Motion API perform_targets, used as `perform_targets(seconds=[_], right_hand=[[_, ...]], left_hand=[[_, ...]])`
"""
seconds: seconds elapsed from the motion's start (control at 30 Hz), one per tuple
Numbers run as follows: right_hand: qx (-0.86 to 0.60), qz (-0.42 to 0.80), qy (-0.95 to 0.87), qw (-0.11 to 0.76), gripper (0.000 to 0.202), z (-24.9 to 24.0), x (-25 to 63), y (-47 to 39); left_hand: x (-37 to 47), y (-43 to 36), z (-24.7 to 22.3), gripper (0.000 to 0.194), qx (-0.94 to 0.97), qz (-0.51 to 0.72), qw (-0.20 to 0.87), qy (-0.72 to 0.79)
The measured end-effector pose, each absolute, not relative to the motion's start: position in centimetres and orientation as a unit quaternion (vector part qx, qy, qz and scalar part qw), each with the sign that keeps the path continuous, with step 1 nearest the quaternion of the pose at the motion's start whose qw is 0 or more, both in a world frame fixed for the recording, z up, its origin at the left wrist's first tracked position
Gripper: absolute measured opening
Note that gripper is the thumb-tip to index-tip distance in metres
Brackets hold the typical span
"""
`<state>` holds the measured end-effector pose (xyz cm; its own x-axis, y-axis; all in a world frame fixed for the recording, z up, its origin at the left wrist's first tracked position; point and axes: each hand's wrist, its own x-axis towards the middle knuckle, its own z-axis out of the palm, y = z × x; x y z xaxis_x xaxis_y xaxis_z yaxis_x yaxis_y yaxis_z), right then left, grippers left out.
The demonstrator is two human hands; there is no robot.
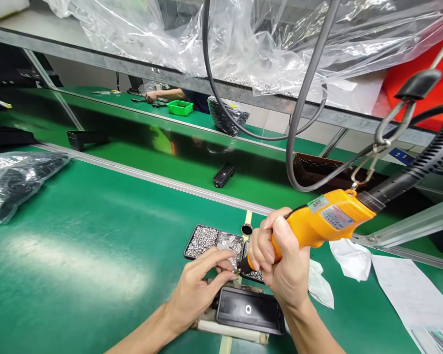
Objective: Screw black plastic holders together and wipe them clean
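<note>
My right hand is wrapped round an orange electric screwdriver, which tilts so its black nose points down and left. At the screwdriver's tip, the thumb and fingers of my left hand pinch together; what they hold is too small to make out. Just below both hands lies a black rectangular housing with a white ring in its middle, resting on a fixture with a pale padded bar. Behind my fingers sit small trays: one of screws, another of flat metal parts, and a third partly hidden.
White cloths and a paper sheet lie at right. A cable loops down before the shelf. A black part lies beyond the metal rail, a plastic-wrapped bundle at left. A co-worker's hand shows behind.
</note>
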<state>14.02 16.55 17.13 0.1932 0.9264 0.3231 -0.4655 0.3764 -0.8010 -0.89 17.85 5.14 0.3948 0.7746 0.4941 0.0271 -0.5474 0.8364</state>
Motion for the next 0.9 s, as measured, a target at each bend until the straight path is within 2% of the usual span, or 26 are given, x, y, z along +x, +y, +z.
perform_targets(seconds=[0.27,0.9], right_hand=[[-0.282,0.477,-0.423,0.717,0.02,16.52,13.67,16.22],[-0.292,0.469,-0.432,0.713,0.02,16.07,13.44,15.79]], left_hand=[[-0.78,17.64,4.99,0.04,0.714,0.462,0.425,0.311],[-0.76,17.31,5.14,0.038,0.715,0.466,0.419,0.31]])
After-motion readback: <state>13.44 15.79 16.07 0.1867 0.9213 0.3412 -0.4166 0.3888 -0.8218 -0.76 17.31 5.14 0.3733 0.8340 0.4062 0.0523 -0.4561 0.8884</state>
